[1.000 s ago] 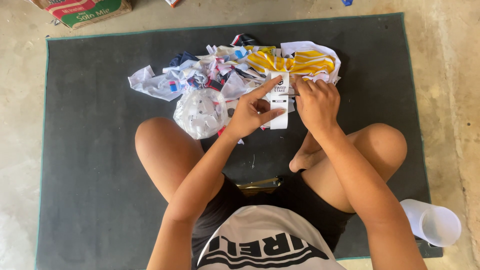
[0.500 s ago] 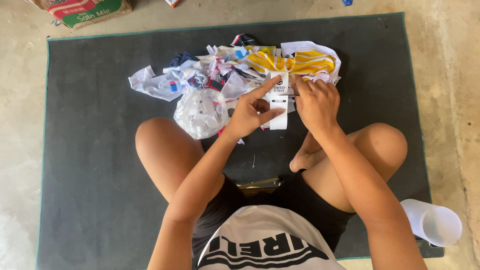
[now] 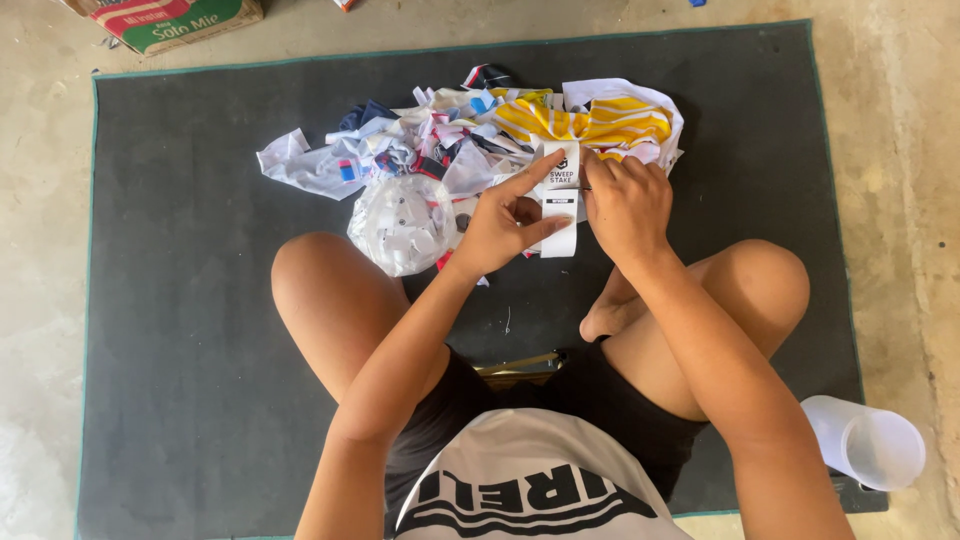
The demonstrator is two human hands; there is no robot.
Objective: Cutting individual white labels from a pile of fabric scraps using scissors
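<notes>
Both hands' grip (image 3: 570,205) on white label strip (image 3: 560,195), left forefinger outstretched.

The person wears a white sleeveless shirt (image 3: 540,490) with large black curved lettering across the chest and black shorts (image 3: 600,400), with arms, legs and feet bare and both hands (image 3: 625,205) ungloved, without rings.
</notes>
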